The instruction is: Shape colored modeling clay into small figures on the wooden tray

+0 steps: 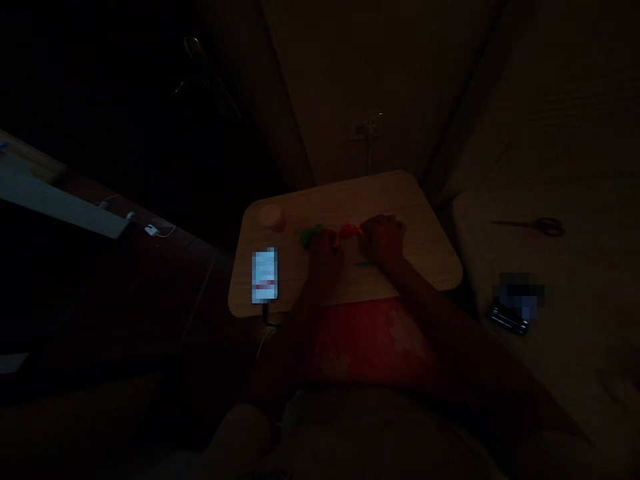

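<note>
Red, with orange at its ends, the small piece (349,231) lies between my two hands over the middle of the table (425,250). My left hand (324,257) curls at its left end, beside a green piece (311,235); my right hand (383,239) bends over its right end. It is too dark for me to tell whether my fingers are clamped on it or only resting against it. I judge it light, and perhaps soft enough to dent, so I would pinch it gently by the ends and spare the middle. I cannot judge how slippery it is.

Pale wood grain runs under everything. A pinkish tub (271,218) stands far left, and a lit phone (265,275) lies near left. Red cloth (360,337) spreads at the near edge. To the right, scissors (550,227) rest on a pale surface (575,273); a socket (370,125) sits on the far wall (330,73).
</note>
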The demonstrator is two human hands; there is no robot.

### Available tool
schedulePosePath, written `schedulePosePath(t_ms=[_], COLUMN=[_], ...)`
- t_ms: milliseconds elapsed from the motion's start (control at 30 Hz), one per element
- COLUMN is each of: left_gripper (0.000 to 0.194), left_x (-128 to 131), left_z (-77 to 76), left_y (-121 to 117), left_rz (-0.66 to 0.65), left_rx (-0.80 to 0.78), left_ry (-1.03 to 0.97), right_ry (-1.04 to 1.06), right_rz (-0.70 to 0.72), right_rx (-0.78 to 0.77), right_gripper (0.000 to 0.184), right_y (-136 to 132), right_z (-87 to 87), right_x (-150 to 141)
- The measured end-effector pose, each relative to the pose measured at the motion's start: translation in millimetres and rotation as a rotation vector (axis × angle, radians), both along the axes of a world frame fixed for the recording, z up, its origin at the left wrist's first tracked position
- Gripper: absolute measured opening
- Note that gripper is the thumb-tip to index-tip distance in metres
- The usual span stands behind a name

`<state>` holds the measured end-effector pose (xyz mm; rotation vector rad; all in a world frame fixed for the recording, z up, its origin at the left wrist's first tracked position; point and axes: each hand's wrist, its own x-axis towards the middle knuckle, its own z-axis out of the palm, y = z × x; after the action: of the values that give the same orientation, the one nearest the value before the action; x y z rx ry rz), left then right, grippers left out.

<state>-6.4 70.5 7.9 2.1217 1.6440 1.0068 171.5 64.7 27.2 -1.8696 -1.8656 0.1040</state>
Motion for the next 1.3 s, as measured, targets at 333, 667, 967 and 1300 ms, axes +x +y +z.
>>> schedulePosePath(t_ms=[333, 667, 967, 1300], left_gripper=[0.020, 0.024, 0.028, 0.016], left_x=[-4, -10, -44, -45], left_z=[0.7, 9.2, 16.5, 15.1], left_y=[0, -14, -56, -55], left_rz=[-0.030, -0.070, -0.174, -0.192], left_rx=[-0.005, 0.020, 0.021, -0.077], left_ry=[-0.003, 0.010, 0.127, -0.091], right_ry=[-0.009, 0.040, 0.095, 0.321], right_rz=[0.014, 0.030, 0.084, 0.269], right_rx=[-0.007, 0.020, 0.096, 0.127], right_gripper=[0.030, 0.030, 0.028, 0.026], right_y=[-2, -7, -34, -54], right_z=[1.1, 2.7, 7.0, -4.1], right_x=[2, 6, 3, -7])
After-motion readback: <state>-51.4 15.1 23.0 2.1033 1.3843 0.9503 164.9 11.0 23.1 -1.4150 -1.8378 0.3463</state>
